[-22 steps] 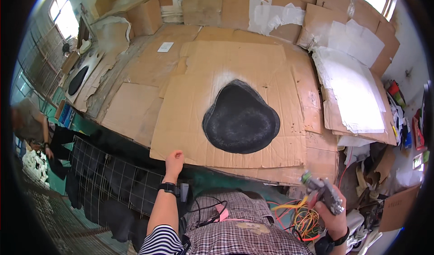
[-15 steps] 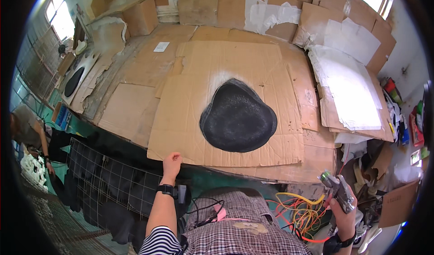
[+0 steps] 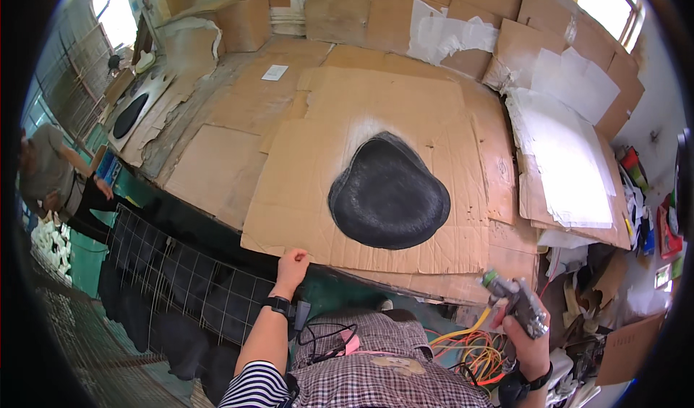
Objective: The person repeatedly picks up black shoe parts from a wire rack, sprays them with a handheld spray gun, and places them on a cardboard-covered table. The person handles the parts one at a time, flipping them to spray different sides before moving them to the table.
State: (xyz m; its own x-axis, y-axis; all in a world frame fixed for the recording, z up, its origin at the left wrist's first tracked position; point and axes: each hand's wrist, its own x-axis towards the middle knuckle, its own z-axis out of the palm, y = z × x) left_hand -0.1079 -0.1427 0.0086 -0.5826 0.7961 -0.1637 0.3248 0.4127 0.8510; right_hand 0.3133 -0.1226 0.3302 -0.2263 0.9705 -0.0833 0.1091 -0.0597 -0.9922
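Observation:
A black, rounded three-lobed pad [image 3: 389,194] lies flat on a large brown cardboard sheet [image 3: 289,184]. A dark smudge and a pale haze mark the cardboard around its upper edge. My left hand [image 3: 291,269] is closed at the sheet's near edge, fingertips curled against the cardboard. In my right hand [image 3: 526,339] is a metal spray gun [image 3: 517,303], held off the near right corner of the sheet with its greenish nozzle end toward the pad. A yellow hose [image 3: 463,333] runs up to the gun.
Cardboard panels [image 3: 336,10] wall the table's back. White sheets [image 3: 567,158] lie on the right. Another black pad [image 3: 130,116] sits far left. A wire rack [image 3: 195,263] with black pieces stands near left, beside another person [image 3: 54,169]. Orange hoses [image 3: 473,361] tangle below.
My right hand has moved left with the spray gun, closer to the sheet's corner. The view has shifted slightly. The other person at the left has straightened and raised an arm.

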